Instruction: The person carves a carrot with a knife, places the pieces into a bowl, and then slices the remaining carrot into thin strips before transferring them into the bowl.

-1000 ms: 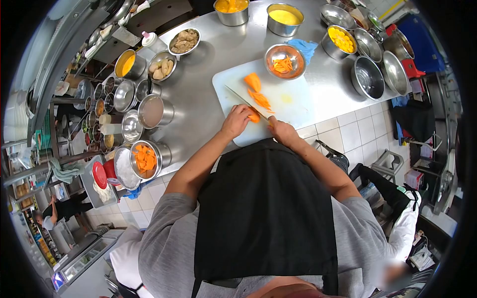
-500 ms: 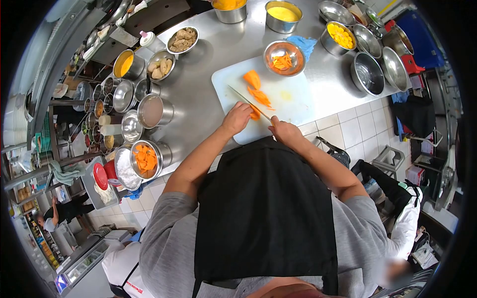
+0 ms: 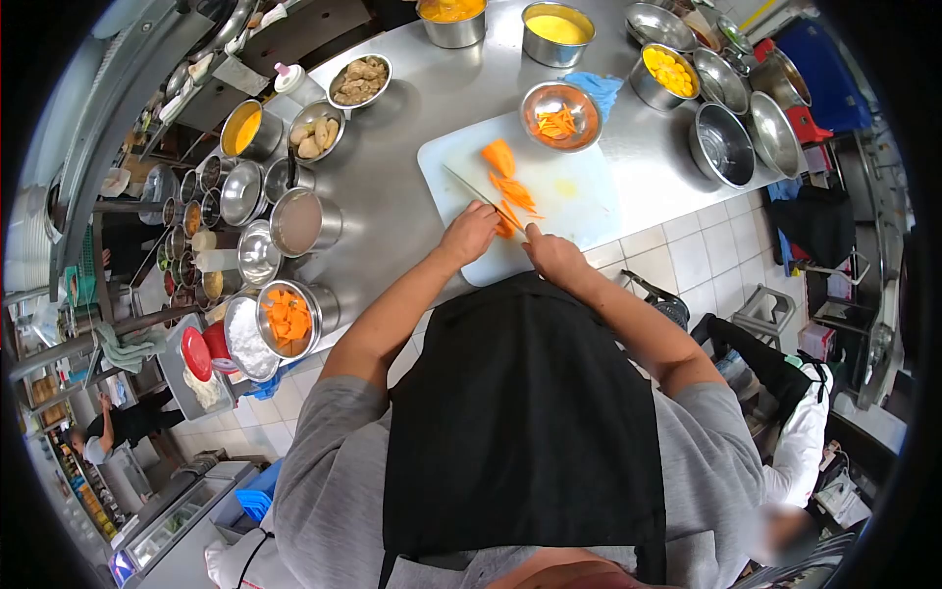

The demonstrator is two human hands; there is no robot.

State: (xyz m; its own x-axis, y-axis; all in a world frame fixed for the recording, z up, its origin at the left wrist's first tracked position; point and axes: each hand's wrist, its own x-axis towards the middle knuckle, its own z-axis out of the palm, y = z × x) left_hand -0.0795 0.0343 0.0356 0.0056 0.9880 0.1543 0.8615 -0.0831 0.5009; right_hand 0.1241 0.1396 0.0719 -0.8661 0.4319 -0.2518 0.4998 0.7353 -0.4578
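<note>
Fingers of the left hand [image 3: 470, 232] bent onto carrot [image 3: 506, 228], those of the right [image 3: 555, 257] closed around a knife [image 3: 478, 190].

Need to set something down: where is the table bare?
The widest bare patch of table lies between the cutting board and the pot of brownish liquid to its left. Another runs right of the board, to the dark bowl. The left end, full of pots, and the far right corner, full of bowls, are crowded.

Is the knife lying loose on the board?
No, the right hand grips the knife over the cutting board.
</note>
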